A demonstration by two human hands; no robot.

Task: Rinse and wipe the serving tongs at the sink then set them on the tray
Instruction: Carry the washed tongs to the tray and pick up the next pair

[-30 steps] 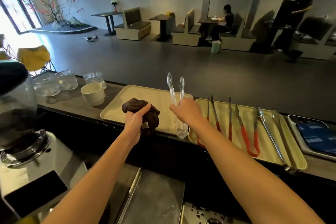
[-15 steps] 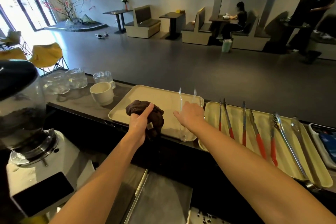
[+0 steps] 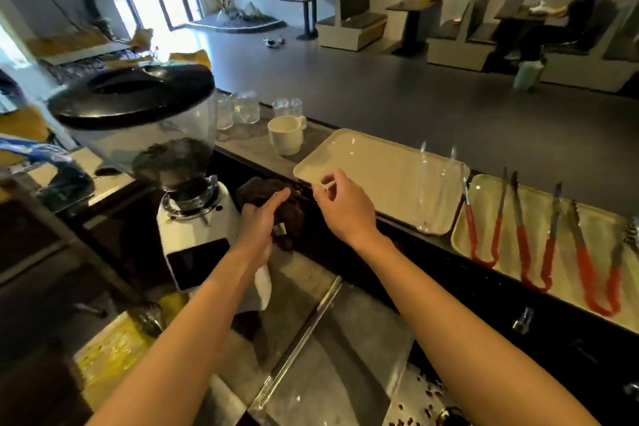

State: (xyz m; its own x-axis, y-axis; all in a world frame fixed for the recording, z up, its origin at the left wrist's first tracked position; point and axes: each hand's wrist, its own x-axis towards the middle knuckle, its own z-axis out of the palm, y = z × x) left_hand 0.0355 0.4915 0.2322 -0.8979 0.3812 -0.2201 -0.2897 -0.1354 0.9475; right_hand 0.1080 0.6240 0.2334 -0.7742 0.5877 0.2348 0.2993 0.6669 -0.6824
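Left hand [image 3: 257, 221] grips a brown cloth [image 3: 294, 218]; right hand [image 3: 345, 209], loose and empty, hovers beside the tray [image 3: 363, 162], its clear tongs [image 3: 422, 190] blurred.

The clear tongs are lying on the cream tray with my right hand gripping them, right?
Not quite. In the head view the clear tongs lie on the cream tray, but your right hand is apart from them, holding nothing.
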